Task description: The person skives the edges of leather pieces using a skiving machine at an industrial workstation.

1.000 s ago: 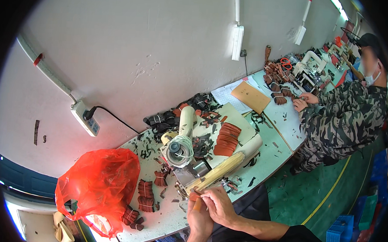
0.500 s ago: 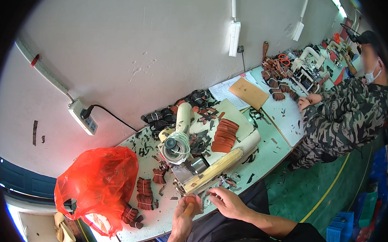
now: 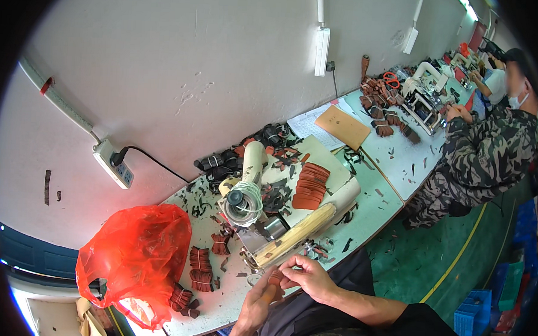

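Both hands pinch one small reddish-brown strip (image 3: 275,278) at the table's (image 3: 395,158) near edge: left hand (image 3: 258,299) grips below, right hand (image 3: 308,276) from above. Crinkly red plastic bag (image 3: 134,255) left; cream sewing machine (image 3: 267,213) just beyond.

Scrap-strewn pale workbench (image 3: 395,158), red bag (image 3: 134,257), brown stacks (image 3: 200,268)

A small workshop — a long workbench (image 3: 395,158) with machines (image 3: 425,97), scattered scraps and a co-worker (image 3: 482,159) beside.
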The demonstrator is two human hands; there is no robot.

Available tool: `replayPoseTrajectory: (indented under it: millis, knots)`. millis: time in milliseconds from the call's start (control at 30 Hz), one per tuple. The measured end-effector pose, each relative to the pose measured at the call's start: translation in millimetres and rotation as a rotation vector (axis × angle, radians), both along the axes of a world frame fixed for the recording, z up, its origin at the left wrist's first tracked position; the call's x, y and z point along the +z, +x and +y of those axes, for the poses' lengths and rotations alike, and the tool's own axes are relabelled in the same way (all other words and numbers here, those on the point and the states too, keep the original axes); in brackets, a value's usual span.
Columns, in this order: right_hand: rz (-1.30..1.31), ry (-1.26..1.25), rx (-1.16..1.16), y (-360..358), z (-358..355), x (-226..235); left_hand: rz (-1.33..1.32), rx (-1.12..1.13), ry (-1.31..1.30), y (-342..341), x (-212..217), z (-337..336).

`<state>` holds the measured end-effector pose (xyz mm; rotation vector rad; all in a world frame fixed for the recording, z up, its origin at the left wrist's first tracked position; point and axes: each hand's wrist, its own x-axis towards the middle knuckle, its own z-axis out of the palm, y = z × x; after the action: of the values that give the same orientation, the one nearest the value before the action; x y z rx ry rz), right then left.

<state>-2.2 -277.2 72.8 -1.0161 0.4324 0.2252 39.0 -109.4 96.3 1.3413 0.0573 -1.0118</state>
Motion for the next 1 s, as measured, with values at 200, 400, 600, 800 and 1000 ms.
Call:
replayPoseTrajectory:
  millis: [200, 400, 600, 800, 1000]
  knots:
    - [-0.119, -0.154, -0.223, -4, -10, 9, -0.033, 0.045, -0.039, 3, -10, 10]
    - [-0.342, -1.292, 0.353, -13, -26, 4, -0.245, -0.238, 0.08, 14, -10, 23]
    - [-0.198, -0.508, 0.373, -1, -5, 9, -0.514, -0.465, 0.277, 23, -1, 16]
    - [-0.091, -0.276, 0.217, 4, -6, -3, -0.353, -0.277, 0.178, 24, 0, 13]
    - [-0.016, -0.023, 0.015, 18, 0, -6, -0.479, -0.224, 0.206, 32, 4, 3]
